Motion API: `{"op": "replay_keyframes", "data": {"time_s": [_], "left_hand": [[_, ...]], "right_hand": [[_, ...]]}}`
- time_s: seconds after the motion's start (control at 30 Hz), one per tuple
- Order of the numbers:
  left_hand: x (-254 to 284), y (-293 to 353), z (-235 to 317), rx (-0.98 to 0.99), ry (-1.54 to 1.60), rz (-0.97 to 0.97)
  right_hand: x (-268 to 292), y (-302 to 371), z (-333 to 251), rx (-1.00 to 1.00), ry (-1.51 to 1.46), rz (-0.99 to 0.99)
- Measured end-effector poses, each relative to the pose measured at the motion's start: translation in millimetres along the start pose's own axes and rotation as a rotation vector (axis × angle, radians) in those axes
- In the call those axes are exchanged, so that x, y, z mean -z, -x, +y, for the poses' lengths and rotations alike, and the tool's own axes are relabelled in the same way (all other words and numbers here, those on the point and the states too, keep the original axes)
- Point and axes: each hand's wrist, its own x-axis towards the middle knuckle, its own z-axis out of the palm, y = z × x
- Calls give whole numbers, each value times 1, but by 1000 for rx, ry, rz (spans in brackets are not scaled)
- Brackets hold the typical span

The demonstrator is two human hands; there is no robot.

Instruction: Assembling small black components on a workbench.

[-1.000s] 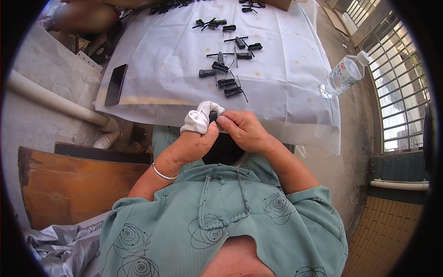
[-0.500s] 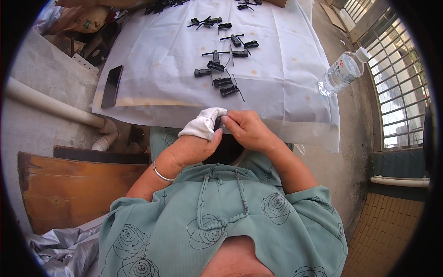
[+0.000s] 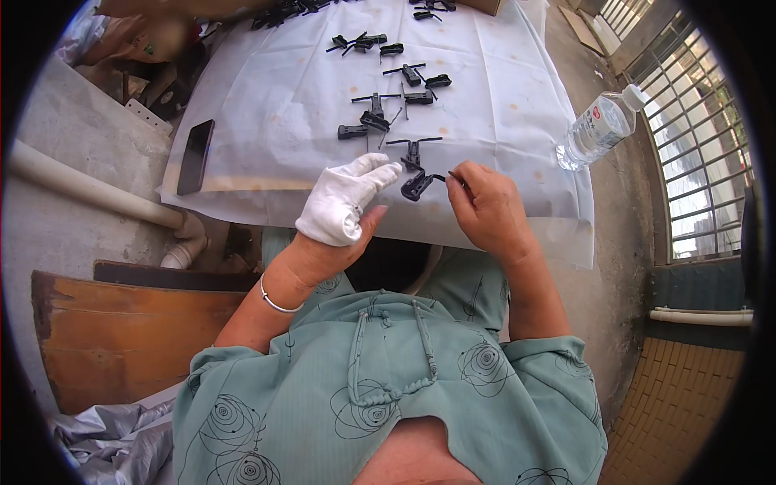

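My left hand (image 3: 347, 198) wears a white glove, with the thumb bare. Its fingers are stretched out and it holds nothing, just left of a small black plastic part (image 3: 416, 187) at the near side of the table. My bare right hand (image 3: 485, 206) has thumb and forefinger pinched at the end of that part's thin bent arm. Right behind it lies another black part with a crossbar (image 3: 413, 151). Farther back, several similar black parts (image 3: 375, 117) are scattered, some with thin rods sticking out.
White plastic sheeting covers the table (image 3: 275, 105). A phone (image 3: 196, 157) lies at its left edge, and a clear water bottle (image 3: 596, 129) stands at the right edge. More black parts (image 3: 291, 10) are heaped at the far side. A barred window (image 3: 703, 129) is on the right.
My hands were together at the table's near edge; now they are apart and farther forward over the sheet. My left fingers have straightened. The nearest black parts lie differently.
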Motion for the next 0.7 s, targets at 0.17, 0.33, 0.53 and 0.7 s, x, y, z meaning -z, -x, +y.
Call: {"op": "replay_keyframes", "data": {"time_s": [0.17,0.33,0.53,0.7], "left_hand": [[8,3,10,-98,190,-244],[15,14,24,185,386,-420],[5,22,1,622,997,-72],[-25,24,-4,507,879,210]], "right_hand": [[1,1,2,-123,-523,-663],[-32,13,-7,-186,-958,-759],[-28,18,-23,-89,-659,-187],[-33,14,-58,539,-364,-23]]}}
